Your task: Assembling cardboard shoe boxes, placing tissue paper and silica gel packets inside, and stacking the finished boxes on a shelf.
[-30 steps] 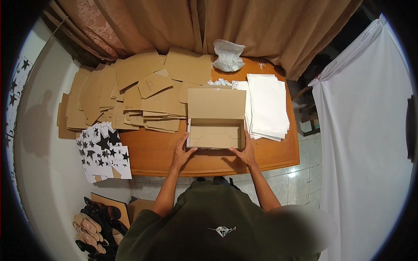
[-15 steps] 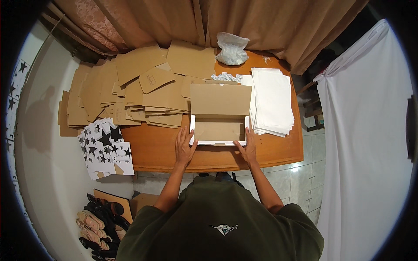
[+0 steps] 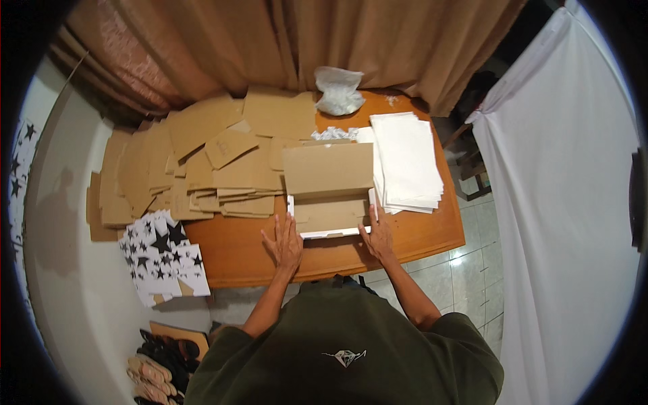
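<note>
An open cardboard box (image 3: 329, 169), brown inside with white outer walls, stands near the front edge of the table with its lid raised at the back. Against its left front corner rests my left hand (image 3: 287, 246), fingers spread and not wrapped round the wall. My right hand (image 3: 379, 237) grips the right front corner, thumb at the front edge and fingers along the side. Brown cardboard shows on the box's floor, and nothing loose is seen in it.
Flat brown cardboard pieces (image 3: 226, 175) pile up on the left, with star-printed white sheets (image 3: 158, 253) at the near corner. White sheets (image 3: 406, 162) lie right of the box. Behind it are small pale packets (image 3: 334, 133) and a clear plastic bag (image 3: 339, 94). Shoes (image 3: 158, 371) sit lower left.
The whole view has shifted and tilted slightly. My left hand's fingers have spread wider beside the box, while the right hand stays at its corner. The lid remains raised.
</note>
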The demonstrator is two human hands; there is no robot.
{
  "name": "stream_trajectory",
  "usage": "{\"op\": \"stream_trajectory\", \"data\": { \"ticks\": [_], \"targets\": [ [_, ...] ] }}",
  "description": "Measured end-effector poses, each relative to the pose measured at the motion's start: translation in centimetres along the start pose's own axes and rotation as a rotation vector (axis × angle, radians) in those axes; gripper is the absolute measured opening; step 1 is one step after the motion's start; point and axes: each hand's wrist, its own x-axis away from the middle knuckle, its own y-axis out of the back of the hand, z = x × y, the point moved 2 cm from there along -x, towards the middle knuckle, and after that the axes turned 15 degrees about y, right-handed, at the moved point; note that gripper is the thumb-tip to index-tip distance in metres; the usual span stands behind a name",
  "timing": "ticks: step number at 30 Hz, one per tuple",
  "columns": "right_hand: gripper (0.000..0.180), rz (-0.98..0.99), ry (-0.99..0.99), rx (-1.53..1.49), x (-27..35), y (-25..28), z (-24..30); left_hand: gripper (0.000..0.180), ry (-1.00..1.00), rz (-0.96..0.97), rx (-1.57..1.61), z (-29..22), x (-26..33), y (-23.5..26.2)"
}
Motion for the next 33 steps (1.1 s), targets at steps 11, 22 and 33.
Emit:
{"op": "stream_trajectory", "data": {
  "ticks": [11, 22, 33],
  "targets": [
    [0.072, -0.256, -0.107, -0.266, 1.3, 6.8, -4.7, 0.046, 0.085, 0.094, 0.495, -8.9, -4.9, 5.0],
    [0.062, -0.219, -0.176, -0.253, -1.1, 11.4, -18.3, 0.033, -0.156, 0.406, 0.631, -29.5, -6.9, -0.3],
    [0.067, 0.026, 0.0, -0.209, -4.6, 10.3, -28.0, 0.044, -0.143, 0.535, 0.401, -36.7, -8.8, -14.6]
  ]
}}
